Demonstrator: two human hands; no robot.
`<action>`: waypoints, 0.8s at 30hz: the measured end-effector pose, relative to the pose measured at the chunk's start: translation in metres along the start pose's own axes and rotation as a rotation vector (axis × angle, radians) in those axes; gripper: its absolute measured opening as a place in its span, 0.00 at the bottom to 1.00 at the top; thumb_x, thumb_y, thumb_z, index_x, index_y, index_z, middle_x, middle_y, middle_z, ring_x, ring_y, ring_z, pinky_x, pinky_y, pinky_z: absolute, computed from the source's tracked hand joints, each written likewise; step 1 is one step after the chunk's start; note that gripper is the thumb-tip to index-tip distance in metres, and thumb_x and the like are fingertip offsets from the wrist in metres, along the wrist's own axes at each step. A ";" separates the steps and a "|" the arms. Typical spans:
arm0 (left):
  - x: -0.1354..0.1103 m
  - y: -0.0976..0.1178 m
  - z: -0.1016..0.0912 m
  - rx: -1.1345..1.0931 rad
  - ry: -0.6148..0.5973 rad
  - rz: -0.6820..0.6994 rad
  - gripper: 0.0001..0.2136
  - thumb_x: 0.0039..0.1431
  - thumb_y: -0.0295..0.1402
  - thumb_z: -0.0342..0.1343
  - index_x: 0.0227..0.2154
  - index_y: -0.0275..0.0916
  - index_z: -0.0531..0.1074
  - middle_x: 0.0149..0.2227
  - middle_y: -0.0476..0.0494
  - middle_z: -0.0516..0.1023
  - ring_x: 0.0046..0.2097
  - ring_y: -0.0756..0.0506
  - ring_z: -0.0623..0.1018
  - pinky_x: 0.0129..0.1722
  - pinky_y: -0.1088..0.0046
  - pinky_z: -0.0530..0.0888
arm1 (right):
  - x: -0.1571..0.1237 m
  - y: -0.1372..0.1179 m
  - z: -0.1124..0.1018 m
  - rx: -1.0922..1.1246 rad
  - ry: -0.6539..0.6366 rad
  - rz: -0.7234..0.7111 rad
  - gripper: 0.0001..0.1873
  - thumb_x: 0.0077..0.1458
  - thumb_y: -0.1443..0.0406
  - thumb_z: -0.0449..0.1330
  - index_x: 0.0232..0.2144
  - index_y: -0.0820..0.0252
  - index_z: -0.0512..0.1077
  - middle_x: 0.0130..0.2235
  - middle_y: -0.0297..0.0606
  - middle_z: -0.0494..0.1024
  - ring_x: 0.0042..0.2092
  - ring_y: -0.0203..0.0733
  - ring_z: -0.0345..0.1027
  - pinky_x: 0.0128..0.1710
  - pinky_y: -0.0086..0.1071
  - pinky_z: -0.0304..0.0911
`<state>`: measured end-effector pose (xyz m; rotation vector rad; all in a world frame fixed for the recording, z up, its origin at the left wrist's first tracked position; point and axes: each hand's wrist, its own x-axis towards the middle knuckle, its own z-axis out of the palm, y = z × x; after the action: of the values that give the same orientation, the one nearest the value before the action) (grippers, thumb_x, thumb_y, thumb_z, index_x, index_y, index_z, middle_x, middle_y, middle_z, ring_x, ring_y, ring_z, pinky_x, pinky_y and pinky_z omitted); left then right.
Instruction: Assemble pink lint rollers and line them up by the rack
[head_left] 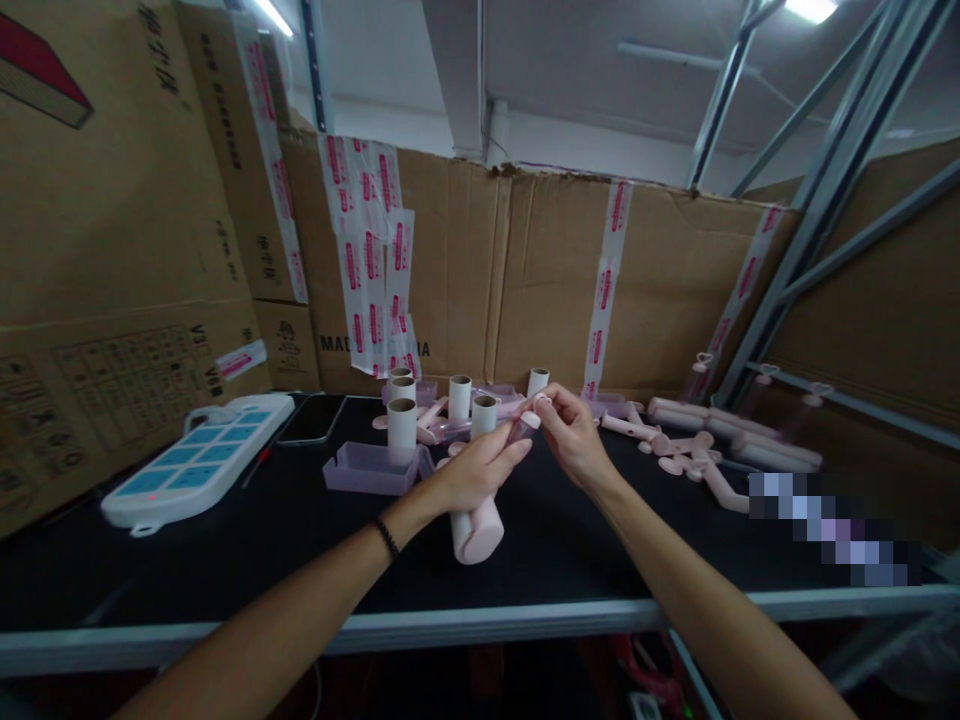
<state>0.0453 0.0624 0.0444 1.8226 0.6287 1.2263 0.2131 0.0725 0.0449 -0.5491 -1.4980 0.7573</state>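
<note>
Near the middle of the bench, my left hand (480, 468) is closed around a small clear tube with a pale pink cap (530, 420). Just above that cap, the fingers of my right hand (576, 432) pinch a small pale pink piece (541, 402), mostly covered by the fingertips. Whether this piece is joined to the cap I cannot tell. A thick pale pink cylinder (478, 537) shows below my left hand, its rounded end toward me. Behind my hands stand several white cardboard tubes (402, 425). A translucent lilac tray (369, 474) lies left of my left hand.
A white power strip (202, 460) and a phone (312, 419) lie at the left. Pink handle-like parts (686, 452), pink cylinders (772, 450) and upright clear tubes with looped tops (699, 375) occupy the right. Cardboard (555, 290) walls the back; a metal rail (525, 620) edges the front.
</note>
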 end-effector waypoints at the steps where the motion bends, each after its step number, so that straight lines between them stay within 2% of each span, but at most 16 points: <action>1: 0.000 -0.001 -0.001 0.033 -0.080 -0.013 0.10 0.61 0.42 0.59 0.34 0.40 0.73 0.19 0.53 0.67 0.22 0.48 0.68 0.26 0.72 0.67 | 0.000 0.000 0.000 0.011 -0.002 -0.008 0.16 0.61 0.49 0.62 0.33 0.54 0.74 0.35 0.35 0.79 0.36 0.41 0.72 0.40 0.34 0.66; 3: 0.000 -0.002 -0.002 0.084 -0.209 -0.026 0.12 0.65 0.44 0.53 0.35 0.40 0.72 0.19 0.53 0.66 0.20 0.50 0.64 0.21 0.73 0.63 | 0.000 0.001 -0.001 0.028 -0.008 -0.018 0.16 0.61 0.49 0.62 0.33 0.54 0.74 0.35 0.35 0.79 0.36 0.41 0.72 0.41 0.34 0.66; 6: -0.001 0.000 -0.004 0.059 -0.247 -0.038 0.14 0.66 0.46 0.52 0.33 0.41 0.69 0.18 0.54 0.66 0.18 0.51 0.63 0.18 0.74 0.60 | 0.000 0.001 -0.002 0.035 -0.022 -0.003 0.17 0.61 0.48 0.62 0.33 0.54 0.73 0.35 0.36 0.79 0.37 0.42 0.72 0.42 0.35 0.67; 9: -0.002 0.002 -0.005 -0.035 -0.305 -0.109 0.17 0.66 0.49 0.51 0.30 0.41 0.64 0.18 0.54 0.65 0.16 0.52 0.64 0.16 0.75 0.60 | -0.001 0.000 -0.001 0.064 -0.039 0.003 0.17 0.61 0.48 0.62 0.33 0.54 0.73 0.35 0.36 0.79 0.37 0.41 0.73 0.41 0.35 0.67; 15: -0.002 -0.003 -0.010 -0.266 -0.533 -0.206 0.19 0.67 0.52 0.47 0.31 0.41 0.61 0.18 0.55 0.65 0.14 0.51 0.68 0.14 0.77 0.64 | 0.000 -0.003 0.000 0.120 -0.086 -0.026 0.18 0.60 0.47 0.63 0.32 0.54 0.72 0.35 0.36 0.79 0.39 0.42 0.73 0.43 0.35 0.67; 18: -0.001 -0.006 -0.011 -0.235 -0.510 -0.191 0.19 0.67 0.52 0.47 0.32 0.40 0.61 0.19 0.56 0.66 0.15 0.52 0.68 0.15 0.78 0.65 | 0.000 -0.002 -0.001 0.088 -0.084 0.019 0.19 0.59 0.46 0.62 0.32 0.54 0.72 0.35 0.37 0.79 0.37 0.41 0.73 0.41 0.35 0.67; 21: -0.002 -0.007 -0.010 -0.133 -0.427 -0.169 0.18 0.68 0.51 0.48 0.33 0.40 0.61 0.19 0.56 0.65 0.16 0.53 0.67 0.16 0.78 0.64 | 0.001 -0.002 -0.004 0.039 -0.066 0.029 0.18 0.60 0.48 0.63 0.33 0.55 0.73 0.33 0.35 0.78 0.35 0.40 0.71 0.40 0.33 0.66; 24: -0.002 -0.007 -0.006 0.000 -0.330 -0.128 0.16 0.69 0.48 0.47 0.32 0.41 0.61 0.19 0.56 0.64 0.17 0.52 0.65 0.18 0.77 0.63 | 0.002 -0.003 -0.004 -0.066 0.005 -0.007 0.16 0.61 0.51 0.63 0.30 0.57 0.73 0.29 0.32 0.75 0.32 0.37 0.67 0.35 0.30 0.61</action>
<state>0.0393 0.0669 0.0382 1.8985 0.5471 0.8177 0.2168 0.0725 0.0486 -0.5947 -1.5238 0.7019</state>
